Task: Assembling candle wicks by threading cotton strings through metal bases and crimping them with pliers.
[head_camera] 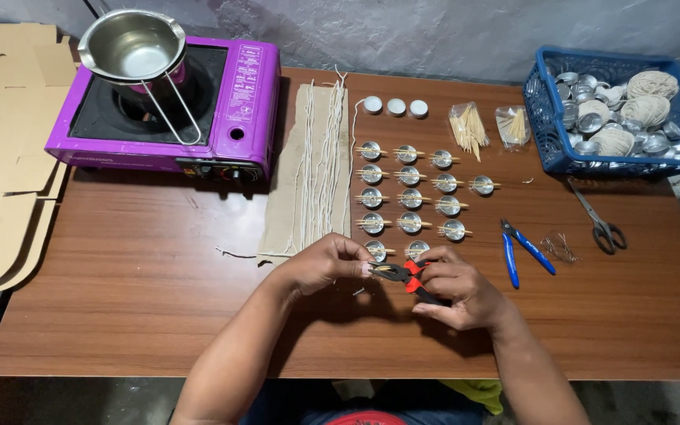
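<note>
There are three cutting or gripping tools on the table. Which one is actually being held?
The red-handled pliers, gripped in the right hand. The blue-handled cutters and the scissors lie untouched further right.

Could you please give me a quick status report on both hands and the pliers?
Right hand grips red-handled pliers. Left hand pinches something small at the plier tips, too small to identify. Metal cups with sticks in rows just beyond; blue cutters lie to the right.

Glossy wood table [159, 299], shiny metal cups [410, 197].
</note>
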